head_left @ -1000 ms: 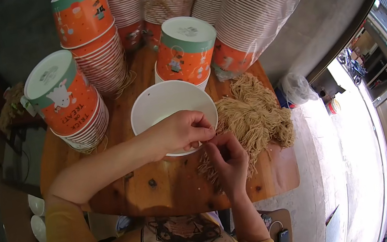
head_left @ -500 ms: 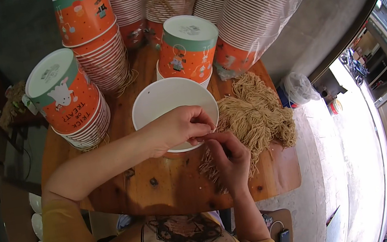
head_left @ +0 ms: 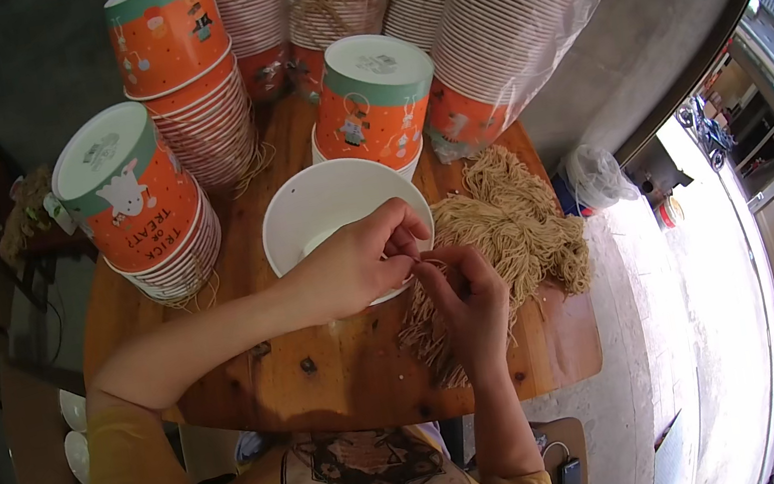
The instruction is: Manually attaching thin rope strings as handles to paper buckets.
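Observation:
A white-lined paper bucket (head_left: 302,217) stands on the wooden table in front of me, its mouth facing up. One small hole shows just below its far rim. My left hand (head_left: 372,260) reaches across the bucket, its fingers pinched over the right side of the rim. Against those fingertips my right hand (head_left: 470,302) is also closed in a pinch, just outside the rim. Whatever lies between the fingertips is hidden or too thin to make out. A bundle of tan cords (head_left: 517,231) lies right beside my right hand.
Upside-down orange buckets are stacked at the left (head_left: 137,216), behind them (head_left: 174,48) and beyond the open bucket (head_left: 379,127). Tall plastic-wrapped bucket stacks (head_left: 504,21) line the back. The wooden table (head_left: 366,367) has a rounded edge near me.
My right hand has turned and shifted slightly right, its fingertips higher. My left hand has moved a little, fingers still pinched at the bucket's right side.

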Tool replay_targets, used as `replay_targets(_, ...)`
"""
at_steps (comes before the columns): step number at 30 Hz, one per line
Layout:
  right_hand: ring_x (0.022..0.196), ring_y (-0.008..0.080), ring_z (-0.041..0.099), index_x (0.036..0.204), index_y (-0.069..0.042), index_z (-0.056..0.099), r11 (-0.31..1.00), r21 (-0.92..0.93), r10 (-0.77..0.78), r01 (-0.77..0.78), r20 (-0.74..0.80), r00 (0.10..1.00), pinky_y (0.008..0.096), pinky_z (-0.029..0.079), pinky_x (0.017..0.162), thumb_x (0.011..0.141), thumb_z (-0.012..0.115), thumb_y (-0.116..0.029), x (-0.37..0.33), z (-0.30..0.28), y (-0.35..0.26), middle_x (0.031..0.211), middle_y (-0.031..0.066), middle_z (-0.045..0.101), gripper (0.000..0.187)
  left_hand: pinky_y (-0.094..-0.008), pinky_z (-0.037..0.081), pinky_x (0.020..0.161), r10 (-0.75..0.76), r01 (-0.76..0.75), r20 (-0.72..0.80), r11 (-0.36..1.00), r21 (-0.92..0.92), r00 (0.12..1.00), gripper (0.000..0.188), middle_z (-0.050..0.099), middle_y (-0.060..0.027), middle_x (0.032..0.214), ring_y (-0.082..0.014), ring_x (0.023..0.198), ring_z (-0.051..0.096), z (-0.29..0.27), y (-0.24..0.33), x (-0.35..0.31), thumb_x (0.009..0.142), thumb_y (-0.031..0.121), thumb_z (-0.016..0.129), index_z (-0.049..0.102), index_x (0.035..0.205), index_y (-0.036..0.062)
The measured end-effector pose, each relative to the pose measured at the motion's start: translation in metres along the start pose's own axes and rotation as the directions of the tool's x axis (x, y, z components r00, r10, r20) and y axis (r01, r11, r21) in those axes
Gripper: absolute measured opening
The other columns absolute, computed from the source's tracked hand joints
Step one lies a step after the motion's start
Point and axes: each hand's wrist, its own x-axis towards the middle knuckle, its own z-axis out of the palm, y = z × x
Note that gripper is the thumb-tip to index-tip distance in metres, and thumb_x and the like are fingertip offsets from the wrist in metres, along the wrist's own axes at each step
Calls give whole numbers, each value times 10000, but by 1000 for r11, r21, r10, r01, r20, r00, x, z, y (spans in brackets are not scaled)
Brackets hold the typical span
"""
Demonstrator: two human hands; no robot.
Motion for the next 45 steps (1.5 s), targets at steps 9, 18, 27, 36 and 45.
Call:
replay_targets(9,556,128,482,868,-28,621,991,-105,-89,84,-47,995,271,415,525,820,695,-65,0,4,0,718,57,561,96,-269,465,845,107,-107,11,983,150,994,307,521,-49,1025,-134,921,549,-1,-3,-5,867,32,586,496,1161,35)
replay_targets(18,540,143,512,872,-53,600,943,-228,-265,244,-69,962,284,436,508,818,698,-62,-2,10,5,760,41,565,112,-307,481,739,215,-170,-66,898,406,974,123,458,-84,997,-185,847,564,3,-13,-6,835,10,593,568,955,9)
replay_targets(27,562,155,552,887,-61,587,899,-296,-360,322,-82,929,296,463,510,802,708,-37,-6,12,4,777,39,575,151,-321,497,686,168,-86,-155,899,429,974,89,604,-81,825,-208,755,625,6,1,-8,844,38,605,557,910,6)
replay_targets(36,578,174,574,912,-61,581,880,-301,-404,367,-69,912,303,474,511,791,708,-13,-8,12,7,782,51,577,181,-264,482,709,-15,31,-130,992,126,991,91,622,-47,832,-94,777,590,4,5,-5,858,40,592,553,930,2)
replay_targets(45,587,138,567,918,-40,586,970,-149,-211,190,-143,967,261,467,544,829,685,-50,-10,11,9,783,48,573,133,-257,456,797,91,-91,-48,996,9,995,230,570,-11,894,-79,857,556,4,-5,0,851,21,598,471,1039,55)
